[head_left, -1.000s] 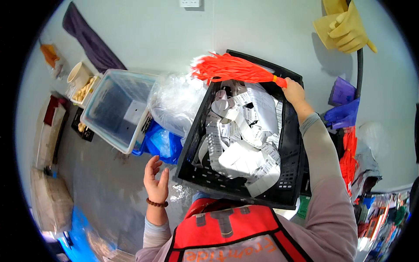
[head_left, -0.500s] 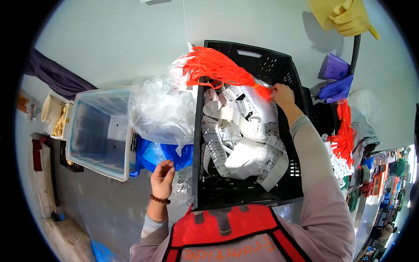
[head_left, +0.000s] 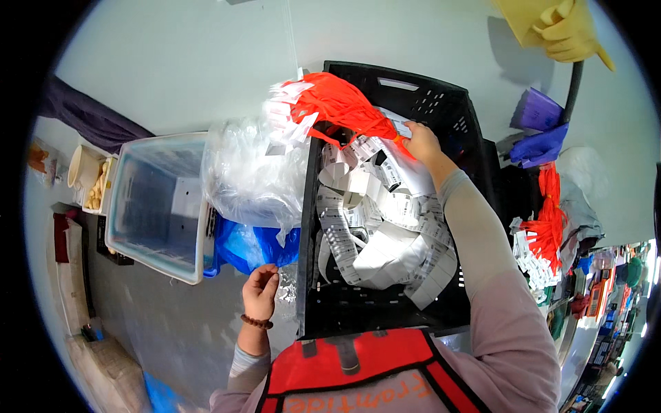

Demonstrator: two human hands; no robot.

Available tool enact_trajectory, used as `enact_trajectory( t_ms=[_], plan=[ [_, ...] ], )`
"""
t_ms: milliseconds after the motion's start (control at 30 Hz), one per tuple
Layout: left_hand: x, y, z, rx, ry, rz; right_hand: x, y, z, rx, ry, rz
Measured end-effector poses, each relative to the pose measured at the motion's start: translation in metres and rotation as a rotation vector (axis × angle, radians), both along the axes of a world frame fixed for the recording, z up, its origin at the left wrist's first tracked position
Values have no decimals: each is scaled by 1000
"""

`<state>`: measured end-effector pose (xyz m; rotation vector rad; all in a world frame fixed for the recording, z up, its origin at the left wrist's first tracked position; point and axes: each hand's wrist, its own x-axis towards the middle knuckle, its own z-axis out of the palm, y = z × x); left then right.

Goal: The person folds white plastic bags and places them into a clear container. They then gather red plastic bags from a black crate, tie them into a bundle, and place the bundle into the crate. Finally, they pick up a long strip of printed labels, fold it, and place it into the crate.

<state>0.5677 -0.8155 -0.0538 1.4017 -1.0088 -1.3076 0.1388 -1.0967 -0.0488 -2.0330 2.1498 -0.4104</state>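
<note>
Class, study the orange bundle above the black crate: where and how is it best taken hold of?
Probably grip the orange bundle at its gathered right end, coming from the right, as the right hand does: it narrows together there, while the left end spreads loosely into white tags.

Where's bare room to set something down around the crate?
Free: grey floor between pale tub and left hand; black crate's near end. Crowded: crate's middle, piled with label strips; back left, under right hand's orange bundle.
</note>
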Motion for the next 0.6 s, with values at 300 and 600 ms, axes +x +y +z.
enact_trajectory(
  t_ms=[300,600],
  plan=[
    [1,27,-12,89,-7,108,18,-10,-19,113,103,5],
    [18,8,-6,-5,-143,167,60,-8,204,-589,-62,379]
  ],
)
